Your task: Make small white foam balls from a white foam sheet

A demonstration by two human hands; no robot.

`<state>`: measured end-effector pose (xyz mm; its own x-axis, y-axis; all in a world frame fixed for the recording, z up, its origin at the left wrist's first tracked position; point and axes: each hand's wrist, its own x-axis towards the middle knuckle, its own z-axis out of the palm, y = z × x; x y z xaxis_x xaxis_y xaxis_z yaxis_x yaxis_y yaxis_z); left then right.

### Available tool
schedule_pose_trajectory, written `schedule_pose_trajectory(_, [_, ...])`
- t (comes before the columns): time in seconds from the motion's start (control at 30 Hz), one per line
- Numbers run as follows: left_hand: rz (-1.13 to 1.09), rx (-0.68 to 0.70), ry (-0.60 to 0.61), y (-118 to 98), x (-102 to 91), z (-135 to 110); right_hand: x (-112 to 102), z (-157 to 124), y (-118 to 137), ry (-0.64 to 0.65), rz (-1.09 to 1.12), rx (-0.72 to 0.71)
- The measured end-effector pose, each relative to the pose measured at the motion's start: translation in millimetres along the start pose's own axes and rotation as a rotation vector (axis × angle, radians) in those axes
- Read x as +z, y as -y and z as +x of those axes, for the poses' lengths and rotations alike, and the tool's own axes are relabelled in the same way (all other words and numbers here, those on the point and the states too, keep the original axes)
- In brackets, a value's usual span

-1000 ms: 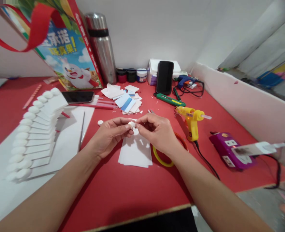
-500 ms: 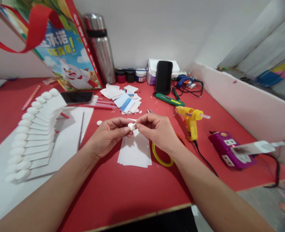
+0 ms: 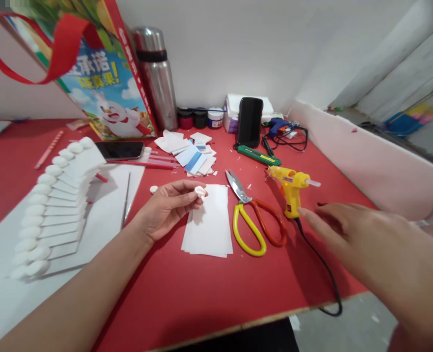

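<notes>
My left hand pinches a small white crumpled-looking piece between thumb and fingertips; its exact kind is unclear. Below it lies a stack of white paper strips on the red table. My right hand is out at the right, its thumb stretched toward the yellow glue gun without gripping it; the fingers look apart and hold nothing I can see. Between the hands rest scissors with one yellow and one red handle. To the left stands a curved row of white cards topped with white round pieces.
White and blue card scraps, a green utility knife and a dark phone lie or stand farther back. A steel thermos and a printed gift box stand at the wall. The glue gun's black cord crosses the right side.
My right hand has let go of the white piece and moved right, past the glue gun, now covering the purple power strip. The scissors are uncovered. My left hand still holds the piece.
</notes>
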<state>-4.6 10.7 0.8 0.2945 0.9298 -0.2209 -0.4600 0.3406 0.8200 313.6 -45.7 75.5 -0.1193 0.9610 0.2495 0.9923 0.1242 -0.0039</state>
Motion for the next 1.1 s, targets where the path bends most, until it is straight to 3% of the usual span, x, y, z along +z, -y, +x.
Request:
schedule_pose_trajectory(0.1, [0.001,-0.002,0.007,0.9,0.6,0.4,27.2,9.1,-10.8,0.108,-0.114,0.122])
schedule_pose_trajectory(0.27, [0.018,-0.013,0.017,1.8,-0.9,2.1,66.5,43.0,-9.9,0.156,0.101,0.254])
schedule_pose_trajectory(0.33, [0.018,-0.02,0.011,1.7,-0.9,2.3,73.6,47.0,-11.1,0.115,0.237,0.339])
schedule_pose_trajectory(0.4, [0.009,-0.021,0.006,1.2,0.3,2.3,74.0,42.5,-10.1,0.009,0.448,0.407])
schedule_pose_trajectory(0.5, [-0.018,-0.015,-0.006,0.3,3.2,2.3,62.5,27.1,2.8,-0.086,0.932,0.457])
schedule_pose_trajectory(0.57, [-0.027,-0.011,-0.021,-0.1,4.6,2.6,50.4,16.6,19.3,0.009,1.272,0.44])
schedule_pose_trajectory(0.67, [-0.018,-0.013,-0.04,0.0,4.9,2.9,35.9,4.6,46.1,0.221,1.502,0.392])
schedule_pose_trajectory(0.83, [0.0,0.007,-0.029,0.3,4.2,2.7,34.7,-10.1,67.5,0.39,1.473,0.284])
schedule_pose_trajectory(1.1, [0.059,0.026,-0.02,2.0,4.1,0.9,38.0,-12.6,73.9,0.433,1.318,0.176])
